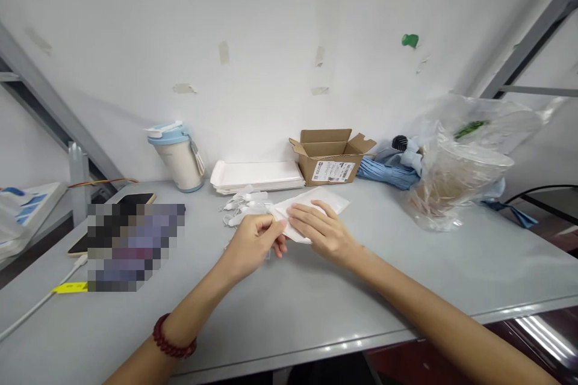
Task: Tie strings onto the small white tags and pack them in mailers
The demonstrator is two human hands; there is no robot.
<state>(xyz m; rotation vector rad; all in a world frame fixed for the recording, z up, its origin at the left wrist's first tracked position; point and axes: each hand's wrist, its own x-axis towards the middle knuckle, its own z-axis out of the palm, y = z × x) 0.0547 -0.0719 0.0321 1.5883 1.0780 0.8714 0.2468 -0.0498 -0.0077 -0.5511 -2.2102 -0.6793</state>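
Note:
A white flat pouch [316,201] lies on the grey table [289,313] in front of me. My right hand [323,228] rests on it with fingers stretched flat, pressing it down. My left hand [255,243] is closed in a pinch at the pouch's near left edge; what is between its fingers is too small to name. A red bead bracelet sits on my left wrist. Just beyond the hands lies a small heap of several white clip-like parts [244,204].
A stack of white trays [257,175] and an open cardboard box [331,156] stand by the wall. A blue-lidded cup [177,156] is at the left, a phone [130,200] with cable near it. Blue cloth [391,168] and crinkled plastic bags [460,174] fill the right.

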